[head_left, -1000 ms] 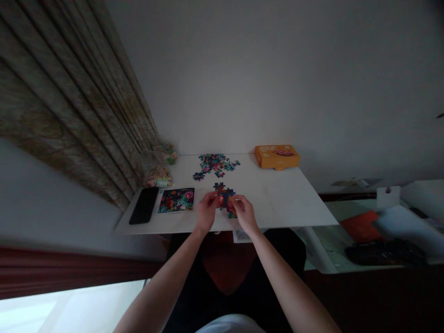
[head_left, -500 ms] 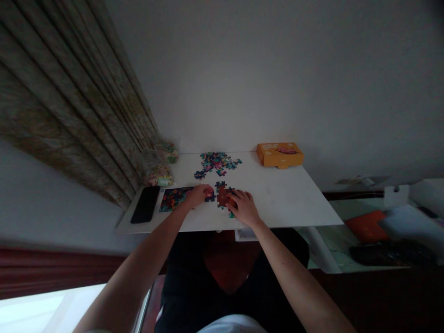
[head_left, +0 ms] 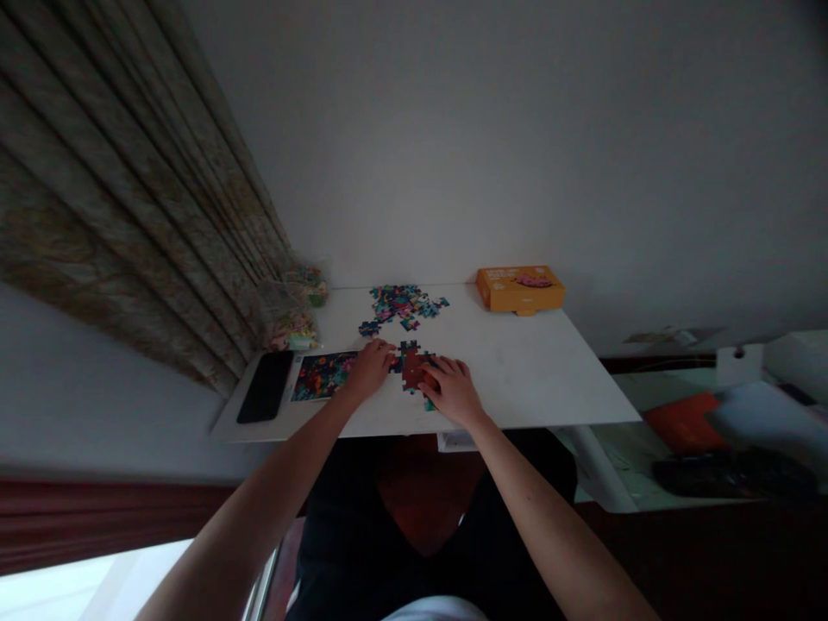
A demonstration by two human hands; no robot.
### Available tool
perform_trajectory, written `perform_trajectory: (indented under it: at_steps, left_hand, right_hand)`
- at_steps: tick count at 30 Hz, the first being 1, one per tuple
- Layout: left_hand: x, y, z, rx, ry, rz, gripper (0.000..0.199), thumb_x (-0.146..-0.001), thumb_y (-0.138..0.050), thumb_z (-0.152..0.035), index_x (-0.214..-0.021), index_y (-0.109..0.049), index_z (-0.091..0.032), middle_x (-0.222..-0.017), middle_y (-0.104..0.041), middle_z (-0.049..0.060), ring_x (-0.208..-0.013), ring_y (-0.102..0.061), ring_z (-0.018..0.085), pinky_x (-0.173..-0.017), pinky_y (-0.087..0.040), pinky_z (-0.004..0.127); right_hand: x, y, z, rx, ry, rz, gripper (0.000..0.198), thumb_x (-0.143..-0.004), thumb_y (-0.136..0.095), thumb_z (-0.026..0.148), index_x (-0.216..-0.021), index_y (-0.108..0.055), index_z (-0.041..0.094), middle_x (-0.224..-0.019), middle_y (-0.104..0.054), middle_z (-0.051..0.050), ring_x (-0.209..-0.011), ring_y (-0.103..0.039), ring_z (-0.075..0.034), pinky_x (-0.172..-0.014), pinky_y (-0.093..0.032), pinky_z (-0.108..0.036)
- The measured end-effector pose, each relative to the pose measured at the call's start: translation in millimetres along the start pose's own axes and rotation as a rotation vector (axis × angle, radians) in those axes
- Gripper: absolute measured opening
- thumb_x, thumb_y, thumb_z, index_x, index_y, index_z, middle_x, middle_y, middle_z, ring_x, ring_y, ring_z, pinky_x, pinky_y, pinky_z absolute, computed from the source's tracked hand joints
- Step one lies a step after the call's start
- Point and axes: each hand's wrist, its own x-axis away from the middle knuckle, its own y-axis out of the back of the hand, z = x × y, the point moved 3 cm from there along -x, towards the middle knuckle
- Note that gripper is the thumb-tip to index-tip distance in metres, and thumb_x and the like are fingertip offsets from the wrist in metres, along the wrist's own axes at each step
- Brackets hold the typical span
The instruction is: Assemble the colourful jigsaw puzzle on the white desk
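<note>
Head view: left fingers (head_left: 386, 347) at jigsaw piece (head_left: 397, 365), pinch unclear. Right fingers (head_left: 446, 364) spread over joined section (head_left: 412, 371). Orange carton (head_left: 527, 299) lettering illegible.

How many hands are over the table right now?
2: the left hand at the left side of the clustered puzzle pieces, the right hand on their right side. No others show.

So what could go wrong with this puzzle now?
The right hand lies over part of the joined pieces, so pressing unevenly might pull them apart. The left arm partly covers the picture and could drag it. The phone lies near the front of the table, so a bump might knock it off.
</note>
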Motion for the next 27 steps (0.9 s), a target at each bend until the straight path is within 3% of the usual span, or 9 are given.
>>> perform_trajectory:
  at_steps: [5, 9, 14, 21, 27]
  left_hand:
    - [36, -9, -15, -0.075, -0.172, 0.028, 0.035, -0.105, -0.047, -0.034, -0.133, -0.065, -0.02, -0.14, -0.062, 0.014, -0.132, -0.057, 0.028, -0.116, -0.044, 0.048]
    - [48, -18, -21, -0.162, -0.154, 0.067, 0.044, -0.107, -0.043, -0.04, -0.145, -0.057, -0.022, -0.152, -0.055, 0.014, -0.144, -0.049, 0.029, -0.123, -0.035, 0.055]
    - [48, -19, -26, -0.23, -0.093, 0.068, 0.045, -0.107, -0.043, -0.044, -0.146, -0.056, -0.024, -0.152, -0.056, 0.013, -0.145, -0.049, 0.03, -0.123, -0.034, 0.057]
    - [51, -19, -27, -0.161, -0.098, 0.001, 0.047, -0.106, -0.046, -0.041, -0.148, -0.051, -0.022, -0.152, -0.055, 0.014, -0.145, -0.049, 0.029, -0.124, -0.034, 0.055]
    - [55, -17, -32, -0.076, -0.229, -0.022, 0.057, -0.099, -0.058, -0.041, -0.151, -0.049, -0.018, -0.155, -0.052, 0.017, -0.148, -0.045, 0.032, -0.124, -0.037, 0.054]
  right_hand:
    - [-1, 1, 1, 0.017, -0.01, 0.012, 0.038, -0.101, -0.058, 0.044, -0.133, -0.068, 0.028, -0.148, -0.061, -0.01, -0.137, -0.053, -0.032, -0.115, -0.036, -0.058]
    - [-1, 3, 3, 0.046, -0.019, 0.042, 0.04, -0.102, -0.055, 0.045, -0.135, -0.067, 0.026, -0.15, -0.06, -0.011, -0.138, -0.052, -0.031, -0.115, -0.036, -0.057]
    - [-1, 4, 4, 0.051, -0.029, 0.063, 0.04, -0.103, -0.053, 0.045, -0.136, -0.066, 0.027, -0.151, -0.058, -0.011, -0.14, -0.05, -0.031, -0.116, -0.034, -0.057]
    - [-1, 5, 4, 0.013, -0.035, 0.05, 0.041, -0.102, -0.055, 0.044, -0.137, -0.066, 0.026, -0.151, -0.059, -0.012, -0.14, -0.051, -0.031, -0.117, -0.034, -0.057]
    - [-1, 6, -12, -0.283, -0.121, -0.101, 0.03, -0.101, -0.056, 0.041, -0.12, -0.073, 0.026, -0.132, -0.07, -0.011, -0.125, -0.063, -0.027, -0.111, -0.044, -0.05]
